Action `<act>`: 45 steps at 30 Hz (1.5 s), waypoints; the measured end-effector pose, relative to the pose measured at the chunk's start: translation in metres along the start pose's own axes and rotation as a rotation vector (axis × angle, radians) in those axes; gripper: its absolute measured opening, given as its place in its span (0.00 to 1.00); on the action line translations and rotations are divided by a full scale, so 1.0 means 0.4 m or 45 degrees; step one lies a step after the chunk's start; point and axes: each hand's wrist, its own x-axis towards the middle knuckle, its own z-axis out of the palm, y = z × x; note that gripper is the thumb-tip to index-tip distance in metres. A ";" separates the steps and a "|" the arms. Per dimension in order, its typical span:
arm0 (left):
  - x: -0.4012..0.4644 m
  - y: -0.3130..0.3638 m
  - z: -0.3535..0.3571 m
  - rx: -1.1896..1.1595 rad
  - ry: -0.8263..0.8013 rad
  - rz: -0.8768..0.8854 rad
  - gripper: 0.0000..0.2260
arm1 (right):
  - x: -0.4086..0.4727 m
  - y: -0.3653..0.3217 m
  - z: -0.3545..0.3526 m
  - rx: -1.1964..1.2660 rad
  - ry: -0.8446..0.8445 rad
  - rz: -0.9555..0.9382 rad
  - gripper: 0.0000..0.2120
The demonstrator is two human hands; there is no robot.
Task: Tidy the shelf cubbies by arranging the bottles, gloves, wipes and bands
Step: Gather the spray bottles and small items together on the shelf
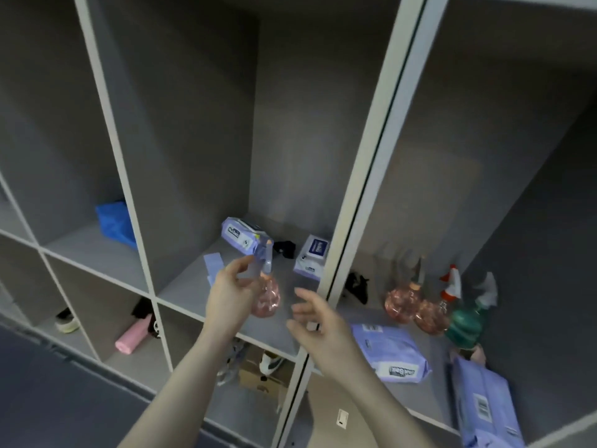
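Your left hand (pixel 231 294) gripped the round pink translucent spray bottle (pixel 266 294); right hand (pixel 318 321) hovered, fingers released. Next: stand it beside the other pink bottles (pixel 415 305).

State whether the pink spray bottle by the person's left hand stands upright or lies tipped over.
Upright. The pink spray bottle has its round body on the shelf floor and its nozzle pointing up, with the left hand beside it. Whether the fingers grip it is unclear.

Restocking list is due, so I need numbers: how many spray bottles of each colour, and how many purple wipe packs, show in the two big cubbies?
Pink bottles: 3
Green bottles: 1
Purple wipe packs: 4
Total: 8
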 end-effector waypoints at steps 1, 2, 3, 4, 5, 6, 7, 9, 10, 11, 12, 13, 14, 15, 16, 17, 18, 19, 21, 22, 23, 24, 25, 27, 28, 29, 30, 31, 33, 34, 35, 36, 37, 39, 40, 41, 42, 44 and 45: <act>0.032 -0.007 -0.008 0.025 -0.033 -0.027 0.19 | 0.043 -0.012 0.029 -0.010 -0.016 0.023 0.19; 0.064 -0.018 -0.013 0.038 -0.066 -0.060 0.20 | 0.087 -0.024 0.058 -0.016 -0.021 0.043 0.18; 0.092 -0.026 -0.018 0.027 -0.107 -0.101 0.20 | 0.133 -0.032 0.083 -0.031 -0.010 0.067 0.21; 0.116 -0.034 -0.021 -0.007 -0.142 -0.156 0.20 | 0.179 -0.034 0.101 -0.073 0.013 0.096 0.26; 0.144 -0.041 -0.027 -0.064 -0.176 -0.212 0.19 | 0.227 -0.036 0.118 -0.138 0.040 0.133 0.30; 0.166 -0.047 -0.035 -0.126 -0.216 -0.283 0.18 | 0.271 -0.035 0.130 -0.201 0.060 0.170 0.33; 0.185 -0.055 -0.041 -0.169 -0.248 -0.340 0.17 | 0.310 -0.032 0.135 -0.254 0.071 0.209 0.34; 0.234 -0.076 -0.054 -0.155 -0.303 -0.390 0.17 | 0.388 -0.019 0.149 -0.356 0.100 0.286 0.34; 0.258 -0.085 -0.056 -0.141 -0.326 -0.408 0.17 | 0.417 -0.011 0.155 -0.414 0.117 0.320 0.32; 0.282 -0.092 -0.054 -0.127 -0.346 -0.429 0.18 | 0.442 -0.004 0.162 -0.455 0.127 0.348 0.30; 0.302 -0.094 -0.051 -0.119 -0.372 -0.462 0.19 | 0.461 0.004 0.169 -0.471 0.128 0.369 0.27; 0.317 -0.092 -0.045 -0.114 -0.405 -0.491 0.20 | 0.477 0.012 0.178 -0.474 0.124 0.395 0.25; 0.333 -0.091 -0.037 -0.119 -0.439 -0.512 0.20 | 0.490 0.023 0.187 -0.480 0.117 0.426 0.23; 0.344 -0.090 -0.028 -0.119 -0.470 -0.523 0.20 | 0.498 0.031 0.196 -0.492 0.107 0.466 0.22; 0.350 -0.085 -0.021 -0.125 -0.502 -0.529 0.19 | 0.504 0.039 0.206 -0.498 0.107 0.503 0.20; 0.357 -0.083 -0.012 -0.135 -0.531 -0.531 0.17 | 0.506 0.043 0.215 -0.480 0.127 0.530 0.17; 0.364 -0.081 -0.004 -0.137 -0.557 -0.542 0.16 | 0.505 0.048 0.223 -0.436 0.172 0.541 0.13; 0.366 -0.077 0.001 -0.141 -0.577 -0.555 0.14 | 0.500 0.048 0.230 -0.385 0.217 0.548 0.09; 0.373 -0.084 0.006 -0.109 -0.583 -0.584 0.19 | 0.478 0.046 0.243 -0.310 0.278 0.544 0.09; 0.373 -0.092 0.003 -0.082 -0.596 -0.598 0.21 | 0.461 0.042 0.247 -0.301 0.307 0.531 0.12; 0.370 -0.101 -0.002 -0.073 -0.606 -0.592 0.22 | 0.441 0.041 0.252 -0.297 0.325 0.516 0.13; 0.359 -0.108 -0.011 -0.060 -0.620 -0.580 0.22 | 0.417 0.041 0.254 -0.299 0.332 0.484 0.11; 0.344 -0.110 -0.023 -0.025 -0.651 -0.553 0.22 | 0.392 0.043 0.258 -0.302 0.327 0.462 0.09; 0.303 -0.106 -0.044 0.046 -0.700 -0.485 0.19 | 0.333 0.053 0.265 -0.324 0.313 0.440 0.08; 0.279 -0.099 -0.055 0.076 -0.722 -0.449 0.18 | 0.301 0.058 0.268 -0.354 0.321 0.422 0.10; 0.254 -0.090 -0.064 0.104 -0.737 -0.407 0.18 | 0.270 0.067 0.269 -0.390 0.336 0.401 0.12; 0.231 -0.079 -0.070 0.146 -0.763 -0.370 0.19 | 0.238 0.068 0.267 -0.409 0.351 0.371 0.13; 0.206 -0.070 -0.072 0.185 -0.796 -0.329 0.20 | 0.206 0.070 0.262 -0.416 0.364 0.349 0.14; 0.154 -0.041 -0.072 0.202 -0.857 -0.306 0.20 | 0.139 0.065 0.240 -0.382 0.372 0.319 0.12; 0.128 -0.026 -0.072 0.213 -0.884 -0.318 0.19 | 0.105 0.059 0.224 -0.353 0.370 0.314 0.11; 0.101 -0.013 -0.069 0.235 -0.928 -0.310 0.19 | 0.073 0.059 0.209 -0.316 0.379 0.312 0.12; 0.074 0.000 -0.064 0.251 -0.989 -0.297 0.20 | 0.040 0.057 0.191 -0.275 0.393 0.311 0.14; 0.048 0.007 -0.055 0.245 -1.054 -0.283 0.21 | 0.009 0.058 0.171 -0.227 0.408 0.324 0.16; -0.012 0.028 -0.029 0.173 -1.125 -0.281 0.21 | -0.050 0.066 0.126 -0.140 0.415 0.360 0.15; -0.047 0.039 -0.011 0.141 -1.135 -0.276 0.18 | -0.080 0.070 0.101 -0.113 0.423 0.367 0.13; -0.078 0.043 0.011 0.133 -1.150 -0.256 0.15 | -0.111 0.074 0.074 -0.101 0.436 0.366 0.11; -0.109 0.049 0.037 0.121 -1.159 -0.235 0.12 | -0.138 0.076 0.045 -0.102 0.453 0.361 0.09; -0.164 0.063 0.090 0.091 -1.180 -0.190 0.10 | -0.184 0.087 -0.014 -0.113 0.491 0.374 0.03; -0.186 0.066 0.119 0.093 -1.184 -0.163 0.09 | -0.200 0.093 -0.043 -0.103 0.500 0.379 0.03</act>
